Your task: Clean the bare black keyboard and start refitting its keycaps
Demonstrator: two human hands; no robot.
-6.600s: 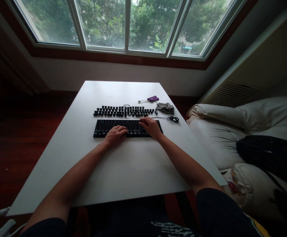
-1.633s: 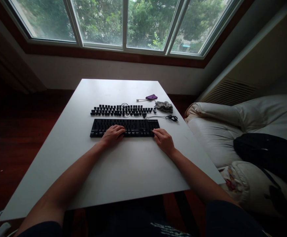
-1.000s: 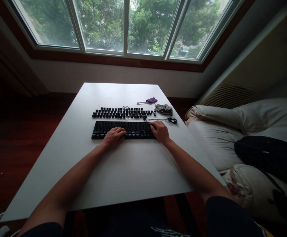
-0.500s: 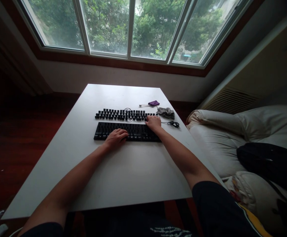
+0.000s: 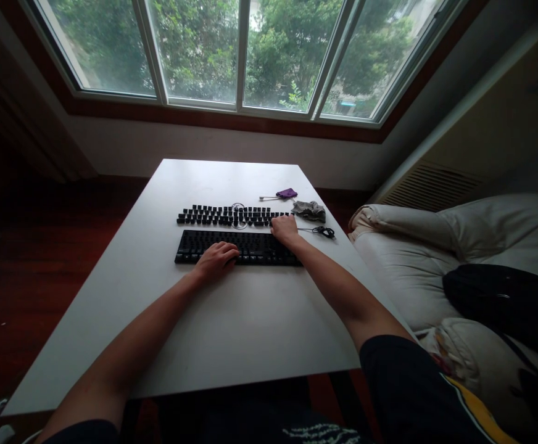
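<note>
A black keyboard (image 5: 264, 246) lies lengthwise across the white table, many of its keys bare of caps. On its front rows rests my left hand (image 5: 217, 258), fingers laid over the keys and nothing seen in them. Loose black keycaps (image 5: 204, 216) stand in uneven rows just behind the keyboard. At the right end of these rows is my right hand (image 5: 285, 228), its fingers curled and pinched at a keycap (image 5: 271, 222), mostly hidden by the fingertips. My right wrist passes over the keyboard's right end.
Right of the keycaps lie a crumpled grey cloth (image 5: 310, 211), a coiled black cable (image 5: 323, 232) and a purple cloth (image 5: 286, 193) beside a thin white stick (image 5: 269, 198). A thin wire ring (image 5: 238, 205) shows among the keycaps. A pale sofa (image 5: 389, 253) borders the table's right side.
Both hands keep almost the same places on the keyboard and at the keycaps. The whole view has shifted slightly with my head.
</note>
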